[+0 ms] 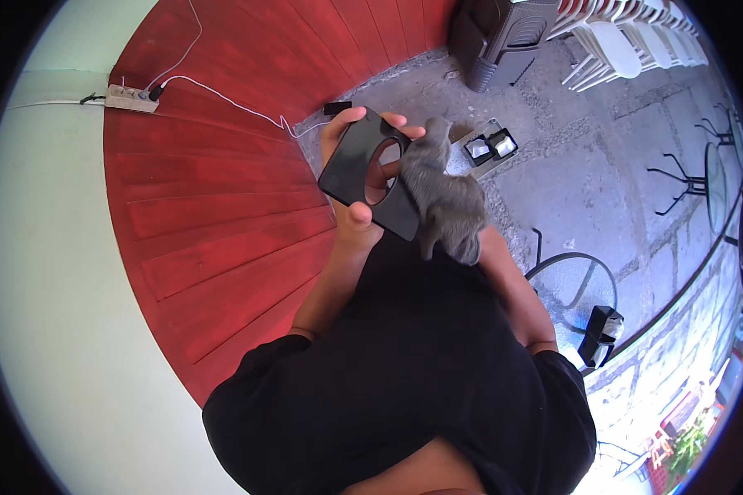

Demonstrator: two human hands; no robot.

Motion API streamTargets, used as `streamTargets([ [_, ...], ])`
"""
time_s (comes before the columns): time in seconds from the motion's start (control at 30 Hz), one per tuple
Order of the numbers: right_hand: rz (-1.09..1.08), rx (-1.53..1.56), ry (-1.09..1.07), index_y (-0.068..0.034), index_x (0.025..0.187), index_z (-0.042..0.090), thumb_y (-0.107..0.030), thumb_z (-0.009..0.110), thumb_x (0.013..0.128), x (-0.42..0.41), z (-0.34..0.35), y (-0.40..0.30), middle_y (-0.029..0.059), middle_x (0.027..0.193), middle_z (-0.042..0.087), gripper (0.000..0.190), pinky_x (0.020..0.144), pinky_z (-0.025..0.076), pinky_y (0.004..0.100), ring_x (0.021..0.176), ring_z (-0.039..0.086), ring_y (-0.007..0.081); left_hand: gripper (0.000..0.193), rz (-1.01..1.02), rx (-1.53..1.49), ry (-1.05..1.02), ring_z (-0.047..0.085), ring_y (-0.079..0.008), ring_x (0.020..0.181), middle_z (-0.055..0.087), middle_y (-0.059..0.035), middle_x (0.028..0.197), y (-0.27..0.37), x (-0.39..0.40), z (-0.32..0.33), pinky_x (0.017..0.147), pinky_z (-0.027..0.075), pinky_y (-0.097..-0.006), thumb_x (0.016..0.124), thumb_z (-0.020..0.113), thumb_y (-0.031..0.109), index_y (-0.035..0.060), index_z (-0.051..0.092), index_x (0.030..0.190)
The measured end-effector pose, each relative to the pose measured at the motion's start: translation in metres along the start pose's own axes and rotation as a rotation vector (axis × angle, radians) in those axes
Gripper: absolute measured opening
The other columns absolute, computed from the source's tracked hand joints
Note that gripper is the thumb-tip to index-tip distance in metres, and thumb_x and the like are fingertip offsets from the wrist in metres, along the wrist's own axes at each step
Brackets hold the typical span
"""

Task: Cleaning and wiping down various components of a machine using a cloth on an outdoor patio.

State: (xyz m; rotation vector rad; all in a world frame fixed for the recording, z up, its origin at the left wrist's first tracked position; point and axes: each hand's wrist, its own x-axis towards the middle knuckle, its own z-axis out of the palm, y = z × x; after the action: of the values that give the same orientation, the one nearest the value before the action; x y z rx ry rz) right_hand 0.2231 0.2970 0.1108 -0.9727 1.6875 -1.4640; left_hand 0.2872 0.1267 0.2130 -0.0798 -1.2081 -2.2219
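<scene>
My left hand (360, 216) grips a black panel (354, 162) with a large oval opening, its thumb on the near edge and fingertips over the far edge. The panel is tilted, and skin shows through the opening. A crumpled grey cloth (449, 195) hangs against the panel's right side. My right hand is hidden beneath this cloth; only the wrist (492, 244) and forearm emerge from it. The cloth appears held by that hand, though its fingers cannot be seen.
Black tissue holders (491, 147) stand on a light surface ahead, another (600, 337) on a round glass table (573, 278). A power strip (132, 98) with cables is on the left wall beside red planks (223, 216). Stacked dark chairs (501, 43) and white chairs (619, 49) stand beyond.
</scene>
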Motion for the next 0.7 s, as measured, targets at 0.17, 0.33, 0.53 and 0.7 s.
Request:
streamTargets([
  [0.17, -0.083, 0.022, 0.167, -0.004, 0.124, 0.061, -0.017, 0.073, 0.087, 0.016, -0.014, -0.025, 0.0106, 0.124, 0.063, 0.041, 0.095, 0.050, 0.0364, 0.114, 0.062, 0.0223, 0.098, -0.066, -0.124, -0.013, 0.056, -0.0397, 0.122, 0.049, -0.0241, 0.133, -0.001, 0.002, -0.004, 0.098, 0.052, -0.0521, 0.076, 0.074, 0.065, 0.0092, 0.030, 0.143],
  [0.33, -0.292, -0.539, 0.292, -0.009, 0.128, 0.061, -0.015, 0.072, 0.086, 0.023, -0.010, -0.041, 0.0110, 0.124, 0.064, 0.044, 0.093, 0.050, 0.0387, 0.112, 0.062, 0.0289, 0.109, -0.337, -0.114, 0.041, 0.054, -0.0414, 0.124, 0.054, -0.0291, 0.133, 0.004, 0.010, -0.002, 0.108, 0.041, -0.0486, 0.077, 0.039, 0.091, 0.0050, 0.039, 0.143],
  [0.53, -0.122, -0.603, 0.351, -0.012, 0.132, 0.059, -0.022, 0.069, 0.088, 0.033, -0.010, -0.080, 0.0111, 0.126, 0.063, 0.047, 0.094, 0.049, 0.0415, 0.113, 0.061, 0.0301, 0.134, -0.063, 0.253, 0.080, 0.045, -0.0408, 0.135, 0.036, -0.0239, 0.151, -0.024, 0.012, -0.007, 0.117, 0.029, -0.0508, 0.064, 0.036, 0.098, 0.0037, 0.011, 0.156],
  [0.7, -0.467, -0.860, 0.284, -0.011, 0.119, 0.067, -0.022, 0.066, 0.087, 0.049, -0.013, -0.058, 0.0143, 0.097, 0.065, 0.033, 0.078, 0.052, 0.0389, 0.089, 0.066, 0.0347, 0.144, -0.062, 0.201, 0.099, 0.042, -0.0364, 0.138, 0.039, -0.0229, 0.146, -0.009, 0.024, 0.000, 0.115, 0.034, -0.0476, 0.060, 0.086, 0.062, 0.0110, -0.010, 0.156],
])
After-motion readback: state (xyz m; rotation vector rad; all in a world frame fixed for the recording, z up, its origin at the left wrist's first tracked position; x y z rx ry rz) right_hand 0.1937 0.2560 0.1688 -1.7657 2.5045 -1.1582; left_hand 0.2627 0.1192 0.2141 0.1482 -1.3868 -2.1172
